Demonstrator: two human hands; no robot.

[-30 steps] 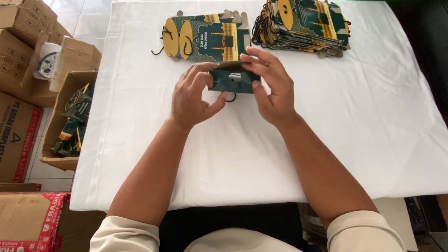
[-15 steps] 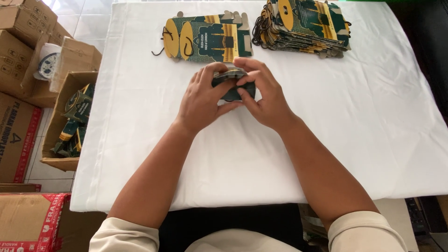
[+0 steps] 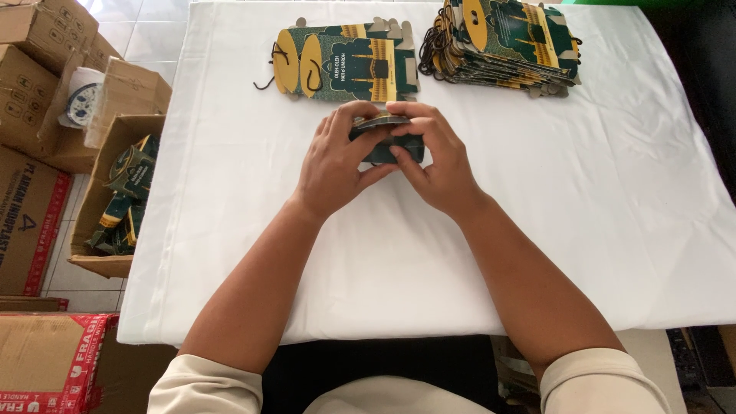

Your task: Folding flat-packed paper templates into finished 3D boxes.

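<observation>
1. far left of the white table [image 3: 230, 253], on the floor: brown cardboard cartons [image 3: 46, 84], and an open carton [image 3: 115, 192] just beside the table edge with a few folded-up green boxes in it, so some look done already.
2. left hand [image 3: 333, 165], near the table's middle: fingers curled narrow around the left side of a small green box [image 3: 387, 142], thumb tucked under it.
3. that small green box sits between both hands, just above the cloth, half hidden, so i can't tell how far it's folded. looks mid-fold to me.
4. right hand [image 3: 437, 161]: fingers closed in tight on the box's top and right side.
5. back of the table: a small stack of flat green and yellow blanks [image 3: 345, 65] just behind the hands.
6. back right: a taller pile of blanks [image 3: 502, 42], so i'd guess most are left to do.
</observation>
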